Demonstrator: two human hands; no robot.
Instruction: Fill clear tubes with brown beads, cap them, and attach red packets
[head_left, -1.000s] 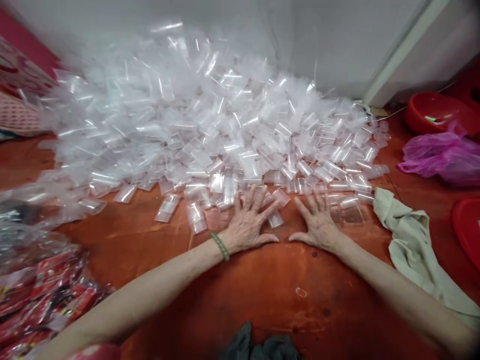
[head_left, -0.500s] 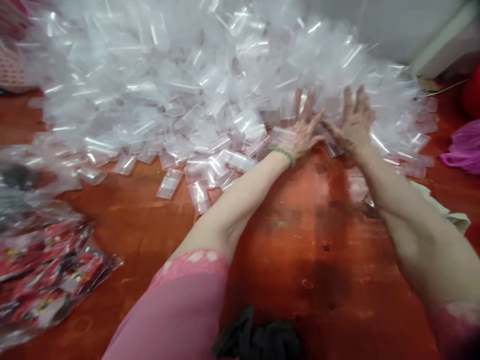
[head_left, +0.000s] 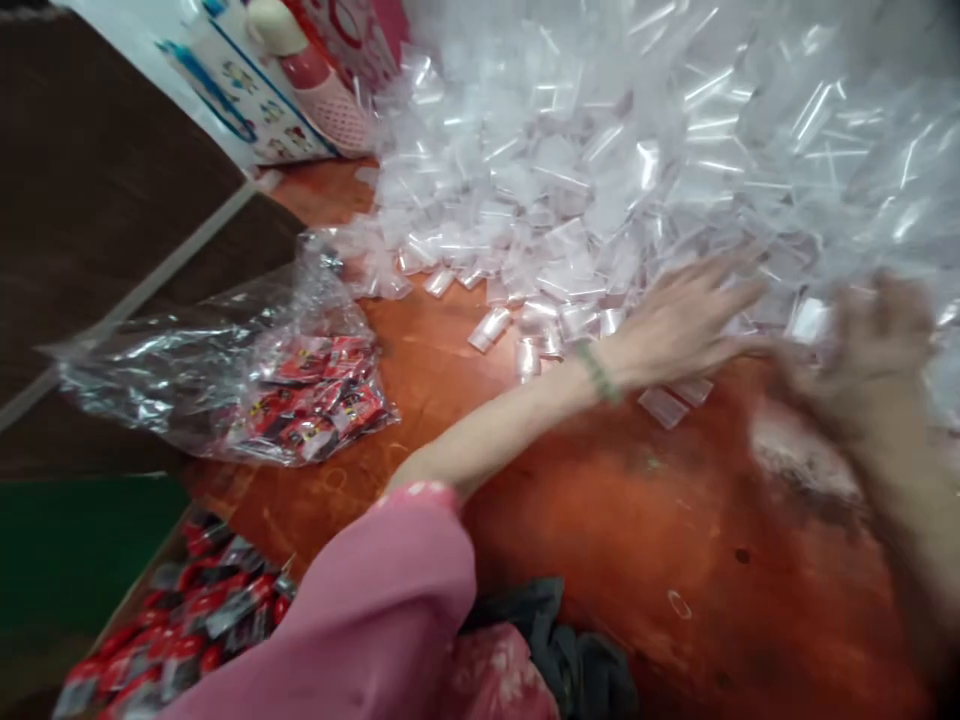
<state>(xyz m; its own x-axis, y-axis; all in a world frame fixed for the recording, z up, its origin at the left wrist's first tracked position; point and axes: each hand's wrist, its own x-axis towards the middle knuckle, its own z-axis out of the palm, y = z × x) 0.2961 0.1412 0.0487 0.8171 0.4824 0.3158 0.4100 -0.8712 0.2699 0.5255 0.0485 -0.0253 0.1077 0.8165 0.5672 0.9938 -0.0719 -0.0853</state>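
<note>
Left hand (head_left: 679,325): open, fingers spread, lying flat against the near edge of a heap of small clear plastic zip bags (head_left: 600,160), no pinch. Right hand (head_left: 862,350): blurred against the same heap, grip cannot be told. One loose clear bag (head_left: 664,407) just below the left palm, on an orange-red wooden tabletop (head_left: 675,520). Left of the grip: a crinkled clear plastic sack of red packets (head_left: 300,400).
</note>
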